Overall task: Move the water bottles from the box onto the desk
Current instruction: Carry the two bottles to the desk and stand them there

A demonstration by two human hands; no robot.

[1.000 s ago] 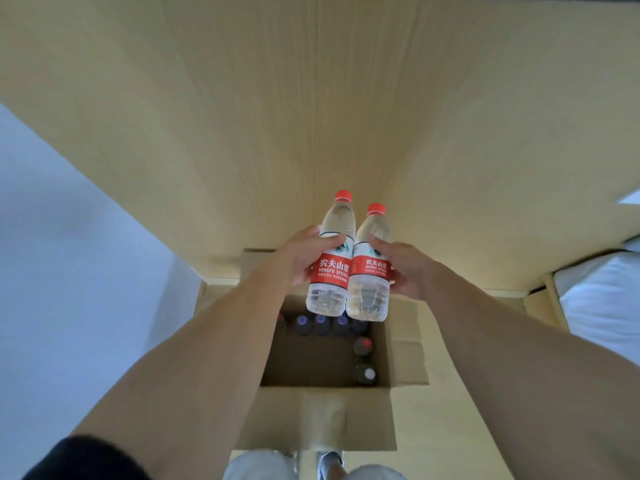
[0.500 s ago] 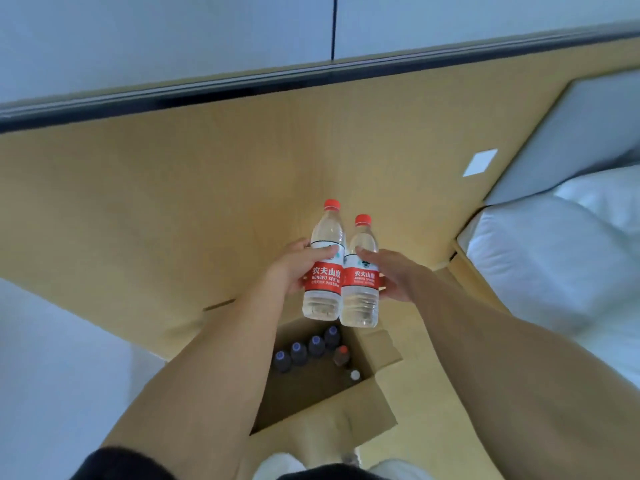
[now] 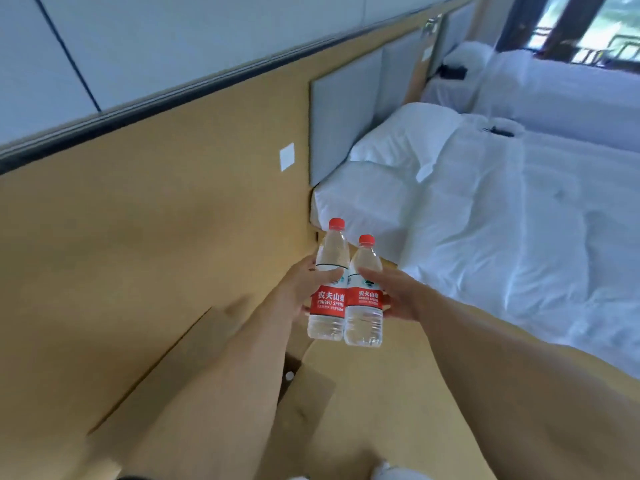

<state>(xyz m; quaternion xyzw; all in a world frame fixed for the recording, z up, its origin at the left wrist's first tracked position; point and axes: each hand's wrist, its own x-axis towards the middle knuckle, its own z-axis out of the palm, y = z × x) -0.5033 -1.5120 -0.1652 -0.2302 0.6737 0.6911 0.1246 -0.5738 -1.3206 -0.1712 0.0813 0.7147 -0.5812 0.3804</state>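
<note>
Two clear plastic water bottles with red caps and red labels, left bottle and right bottle, upright, sides touching, held in the air above the open brown cardboard box. Left hand grips the left bottle, fingers curled round the label band, thumb across the front. Right hand grips the right bottle at the same height.

Both look full, so moderately heavy; thin walls will dent under a hard squeeze, smooth film label may be slippery. Mid-body hold at the label seems the best place, ribbed base below as backup.

One more bottle cap shows in the box gap. No worktop in view. Tan wood wall panel left and far, white bed right, grey padded headboard behind.
</note>
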